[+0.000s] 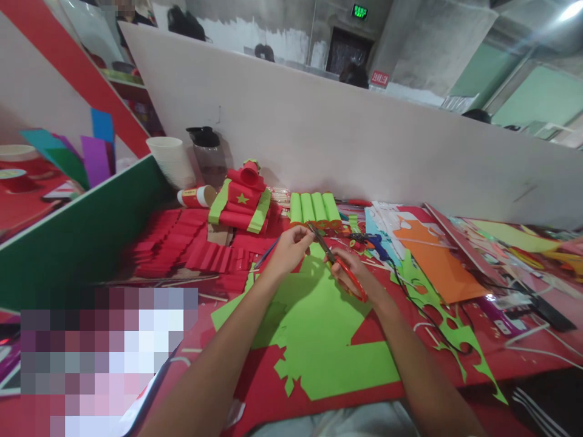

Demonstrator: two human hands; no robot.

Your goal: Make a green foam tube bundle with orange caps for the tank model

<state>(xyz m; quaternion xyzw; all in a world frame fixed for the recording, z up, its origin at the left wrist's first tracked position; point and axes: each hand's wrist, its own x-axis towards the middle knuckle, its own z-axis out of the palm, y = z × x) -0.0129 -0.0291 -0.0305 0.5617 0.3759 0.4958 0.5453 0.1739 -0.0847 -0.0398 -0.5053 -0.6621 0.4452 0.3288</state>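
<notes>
My right hand is closed on the orange-handled scissors, whose dark blades point up and to the left. Beside the blade tips, my left hand is pinched; what it holds is too small to make out. Under both hands lie light green sheets with cut edges, on the red table cover. Just beyond the hands stand green paper rolls in a row. A red paper model with green strips and a star is behind my left hand.
Folded red paper strips lie at the left by a green divider. White cups stand at the back. A blue glue gun, its cable, orange sheet and green offcuts are at the right. A pale partition runs behind.
</notes>
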